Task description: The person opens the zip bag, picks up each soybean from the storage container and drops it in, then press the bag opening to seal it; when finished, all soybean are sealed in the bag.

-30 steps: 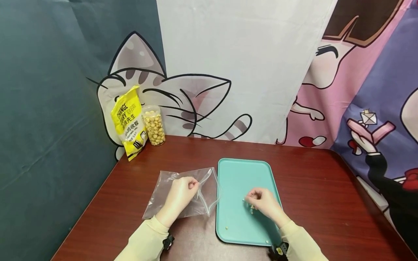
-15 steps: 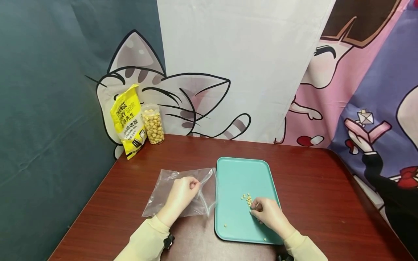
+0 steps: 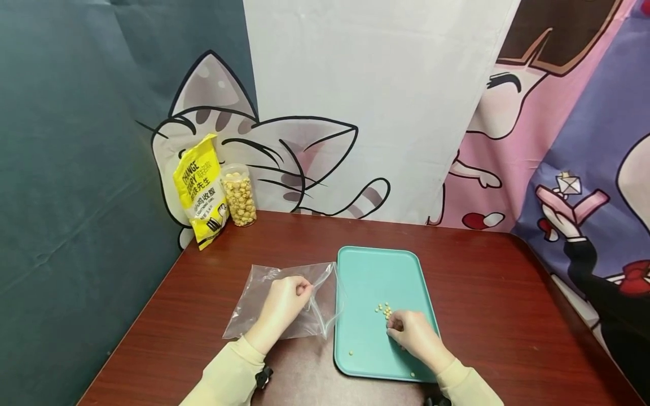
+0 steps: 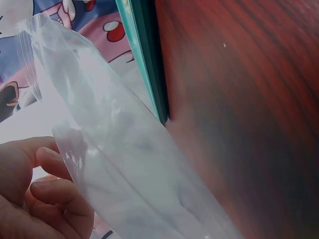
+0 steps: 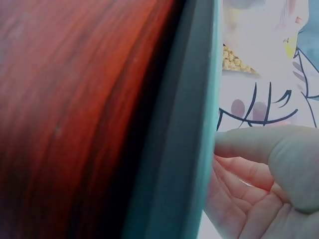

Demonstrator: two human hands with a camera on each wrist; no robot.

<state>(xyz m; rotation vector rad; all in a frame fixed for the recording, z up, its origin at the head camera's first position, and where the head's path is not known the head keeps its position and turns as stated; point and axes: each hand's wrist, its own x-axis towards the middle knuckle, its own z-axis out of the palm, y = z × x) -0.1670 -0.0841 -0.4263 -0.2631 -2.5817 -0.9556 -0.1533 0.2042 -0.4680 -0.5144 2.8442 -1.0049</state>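
A clear zip bag [image 3: 254,301] lies on its side left of the tray, its mouth facing the tray. My left hand [image 3: 281,303] pinches the bag near its zip edge. In the left wrist view, the bag [image 4: 129,154] stretches across in front of the curled fingers [image 4: 57,191]. Several small yellow beans [image 3: 388,310] lie loosely in the middle of the turquoise tray [image 3: 373,270]. Right beside them, my right hand [image 3: 415,338] is low over the tray, thumb and index finger close together. I cannot tell whether a bean is between them; the tray's side hides the fingertips in the right wrist view.
Stray beans lie near the tray's front edge, one bean [image 3: 351,353] at the left and another bean [image 3: 413,374] at the right. At the back left of the brown table [image 3: 304,239] stand a yellow snack bag [image 3: 201,192] and a clear tub [image 3: 239,195] of yellow pieces.
My right hand has moved toward me from above the beans to their near right side, uncovering more of them. The left hand and the zip bag have stayed in place.
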